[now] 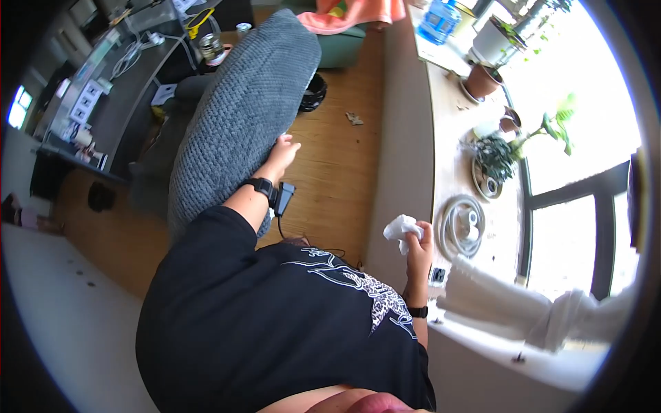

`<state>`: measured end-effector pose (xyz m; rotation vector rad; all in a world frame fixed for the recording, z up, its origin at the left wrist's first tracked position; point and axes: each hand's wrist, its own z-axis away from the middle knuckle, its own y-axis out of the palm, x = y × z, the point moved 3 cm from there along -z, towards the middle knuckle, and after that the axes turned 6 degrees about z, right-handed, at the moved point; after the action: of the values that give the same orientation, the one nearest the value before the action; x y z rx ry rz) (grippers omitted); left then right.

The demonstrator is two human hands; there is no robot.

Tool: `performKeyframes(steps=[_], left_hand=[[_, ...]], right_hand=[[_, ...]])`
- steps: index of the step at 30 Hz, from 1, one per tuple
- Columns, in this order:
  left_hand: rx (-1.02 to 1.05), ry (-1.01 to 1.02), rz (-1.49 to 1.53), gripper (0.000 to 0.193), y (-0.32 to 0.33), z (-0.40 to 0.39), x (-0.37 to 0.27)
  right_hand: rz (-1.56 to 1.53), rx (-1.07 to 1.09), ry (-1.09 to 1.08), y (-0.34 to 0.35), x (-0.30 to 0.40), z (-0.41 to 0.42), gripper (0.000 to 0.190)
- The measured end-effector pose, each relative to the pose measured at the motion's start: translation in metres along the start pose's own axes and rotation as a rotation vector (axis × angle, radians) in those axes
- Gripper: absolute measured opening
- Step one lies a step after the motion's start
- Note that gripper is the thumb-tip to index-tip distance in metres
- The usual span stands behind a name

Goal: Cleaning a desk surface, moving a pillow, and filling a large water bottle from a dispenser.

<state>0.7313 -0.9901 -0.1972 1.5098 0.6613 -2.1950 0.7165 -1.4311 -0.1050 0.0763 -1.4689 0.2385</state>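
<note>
A crumpled white tissue or thin cloth point(400, 228) is pinched between the fingers and thumb of my right hand point(420, 245), beside the windowsill. My left hand point(282, 154) lies at the edge of a long piece of furniture with a grey knitted-looking cover point(242, 108). Its fingers are slightly bent, and whether they grip the cover's edge cannot be told. A black device point(284, 199) with a cable sits by my left wrist, next to a black wristband point(262, 187).
Potted plants point(483, 81), a coiled hose point(461, 226) and a blue water bottle point(439, 22) stand along the windowsill point(446, 139). A crumpled scrap point(354, 118) and a black bin point(313, 94) are on the wooden floor point(335, 170). A dark desk point(124, 77) with cables is at left.
</note>
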Motion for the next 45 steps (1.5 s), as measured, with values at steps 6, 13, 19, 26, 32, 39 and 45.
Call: performKeyframes(steps=[6, 13, 19, 26, 32, 39, 45], left_hand=[[-0.06, 0.33, -0.086, 0.047, 0.014, 0.023, -0.053], [-0.192, 0.565, 0.084, 0.039, -0.009, -0.016, -0.144], [-0.278, 0.69, 0.039, 0.034, -0.03, -0.092, -0.204], [-0.201, 0.474, -0.075, 0.033, -0.015, -0.155, -0.171], [-0.34, 0.545, -0.064, 0.044, -0.027, -0.186, -0.217], [-0.26, 1.445, -0.275, 0.033, 0.045, -0.123, -0.488], [-0.276, 0.897, 0.112, 0.08, 0.078, -0.215, -0.381]], right_hand=[[0.046, 0.241, -0.07, 0.022, -0.009, -0.113, 0.02], [0.128, 0.386, 0.002, 0.063, 0.01, -0.198, 0.018], [0.131, 0.411, -0.01, 0.081, 0.028, -0.283, 0.018], [0.092, 0.579, -0.016, 0.143, 0.042, -0.355, 0.022], [0.153, 0.857, -0.065, 0.188, 0.041, -0.445, 0.024], [0.151, 0.995, -0.192, 0.242, 0.094, -0.554, 0.023], [0.095, 0.776, -0.333, 0.24, 0.083, -0.652, 0.022]])
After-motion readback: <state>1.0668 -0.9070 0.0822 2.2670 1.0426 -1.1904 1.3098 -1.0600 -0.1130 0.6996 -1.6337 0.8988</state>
